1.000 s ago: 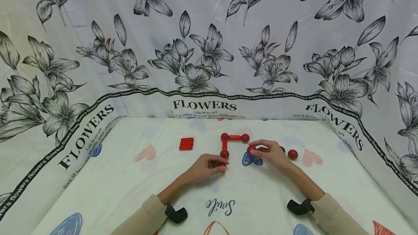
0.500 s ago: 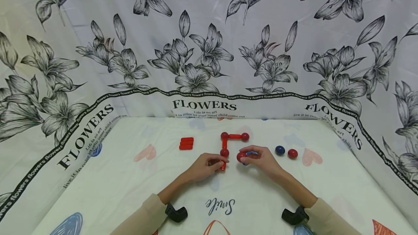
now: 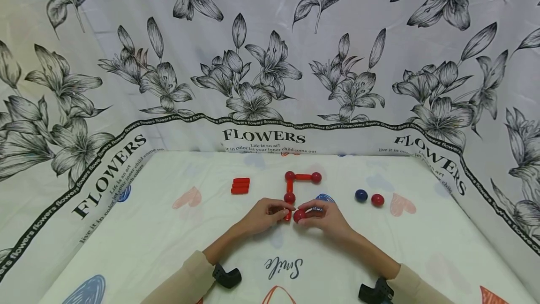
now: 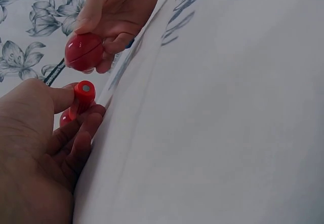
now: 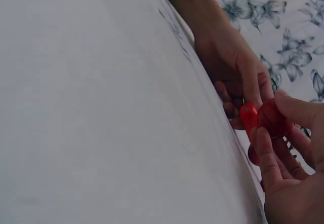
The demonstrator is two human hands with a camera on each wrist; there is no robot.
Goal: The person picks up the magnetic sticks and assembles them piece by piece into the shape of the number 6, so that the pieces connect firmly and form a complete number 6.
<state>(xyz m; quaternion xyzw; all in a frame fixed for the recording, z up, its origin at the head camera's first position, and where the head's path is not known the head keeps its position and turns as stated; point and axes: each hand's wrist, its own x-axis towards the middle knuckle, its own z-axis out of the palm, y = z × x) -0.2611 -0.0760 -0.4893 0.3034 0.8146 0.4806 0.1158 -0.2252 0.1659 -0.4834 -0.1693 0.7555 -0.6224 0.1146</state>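
Note:
My left hand (image 3: 262,217) pinches a short red rod (image 4: 83,96) between thumb and fingers; its near end, with a small grey disc, faces the left wrist camera. Just beyond that rod lies a red ball (image 3: 289,198), the lower end of an angular chain. From there a red rod (image 3: 289,186) runs up to a corner ball (image 3: 289,176), and another rod (image 3: 303,177) leads right to a third ball (image 3: 316,177). My right hand (image 3: 331,219) holds a separate red ball (image 3: 299,215) in its fingertips, close beside the pinched rod's near end.
Several red rods (image 3: 240,186) lie side by side left of the chain. On the right, a dark blue ball (image 3: 361,195) and a red ball (image 3: 377,200) sit near each other on the patterned cloth (image 3: 168,238). A flowered curtain (image 3: 270,83) hangs behind.
My right hand has carried its red ball left and toward the near edge, up beside the pinched rod. The dark blue ball has come into full view. My left hand has hardly moved.

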